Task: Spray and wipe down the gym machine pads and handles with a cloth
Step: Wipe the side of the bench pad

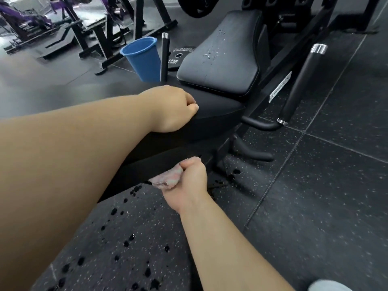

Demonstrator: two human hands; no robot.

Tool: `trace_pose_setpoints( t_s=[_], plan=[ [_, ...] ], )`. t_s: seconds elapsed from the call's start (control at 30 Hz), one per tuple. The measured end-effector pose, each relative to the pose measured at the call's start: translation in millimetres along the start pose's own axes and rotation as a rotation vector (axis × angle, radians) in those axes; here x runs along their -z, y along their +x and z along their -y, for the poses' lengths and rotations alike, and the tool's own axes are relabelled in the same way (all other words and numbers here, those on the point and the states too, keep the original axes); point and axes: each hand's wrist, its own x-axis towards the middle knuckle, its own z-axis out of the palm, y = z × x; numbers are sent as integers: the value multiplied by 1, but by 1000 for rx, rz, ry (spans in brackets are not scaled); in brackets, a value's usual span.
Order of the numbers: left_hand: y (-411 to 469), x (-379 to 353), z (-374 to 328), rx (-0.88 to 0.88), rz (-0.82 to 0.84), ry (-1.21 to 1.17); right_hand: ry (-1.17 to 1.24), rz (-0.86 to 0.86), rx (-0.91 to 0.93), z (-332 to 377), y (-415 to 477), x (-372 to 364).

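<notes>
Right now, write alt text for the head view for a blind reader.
A right hand grips a pink cloth low beside a black gym machine while the left hand holds the edge of the near pad. Beyond: a droplet-covered pad, a blue bucket, wet spots on the floor.

Head-worn wide-angle camera, angled forward and down, close over a gym machine's black upholstered seat pad (218, 111).
Both forearms (63, 164) enter from the left and bottom edges, large against the lens; the left hand (174, 108) gripping the pad and the right hand (193, 179) holding a pink fluffy cloth (168, 178) sit mid-frame, the blue plastic bucket (142, 59) beyond.
</notes>
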Motion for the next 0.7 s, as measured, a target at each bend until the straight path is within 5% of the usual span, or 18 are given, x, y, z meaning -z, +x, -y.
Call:
trace_pose_setpoints(
  t_s=[0.17, 0.27, 0.4, 0.63, 0.7],
  plan=[
    [-11, -2, -5, -57, -186, 129, -235, 251, -69, -28, -23, 19],
    [-24, -1, 2, -32, -105, 137, -310, 143, 106, -16, -17, 16],
    [-38, -7, 11, -24, -56, 219, -98, -26, 370, 28, 5, 10],
    [-31, -10, 9, -77, -129, 231, -70, 74, 113, -29, -8, 11],
    [-31, -11, 10, -82, -125, 220, -90, -46, 221, -18, -3, 10]
  ],
)
